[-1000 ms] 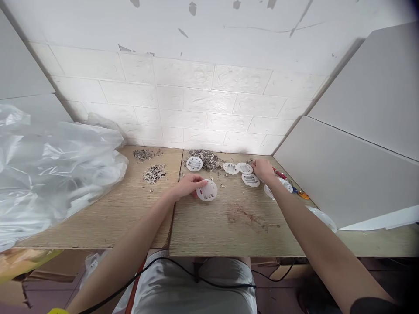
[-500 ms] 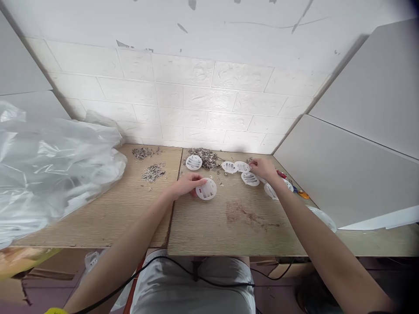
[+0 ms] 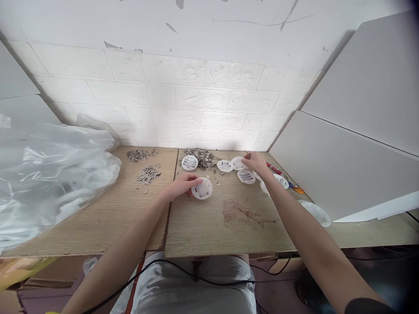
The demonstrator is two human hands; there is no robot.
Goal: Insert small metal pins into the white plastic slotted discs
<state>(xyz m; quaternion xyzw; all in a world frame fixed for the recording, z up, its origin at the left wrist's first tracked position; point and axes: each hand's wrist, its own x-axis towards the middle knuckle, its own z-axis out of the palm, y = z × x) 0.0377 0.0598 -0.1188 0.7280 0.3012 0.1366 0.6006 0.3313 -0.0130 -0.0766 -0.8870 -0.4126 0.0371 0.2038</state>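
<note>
White disc (image 3: 204,190) juts rightward from the left grip (image 3: 182,185) pinching its rim (right grip (image 3: 256,163): hold unclear).

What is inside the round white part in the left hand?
The round white part shows parallel slots and a small red patch. The left hand covers part of its edge; its underside is hidden.

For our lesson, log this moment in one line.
left hand: holds white disc | right hand: at another disc | grey pieces: piled
</note>
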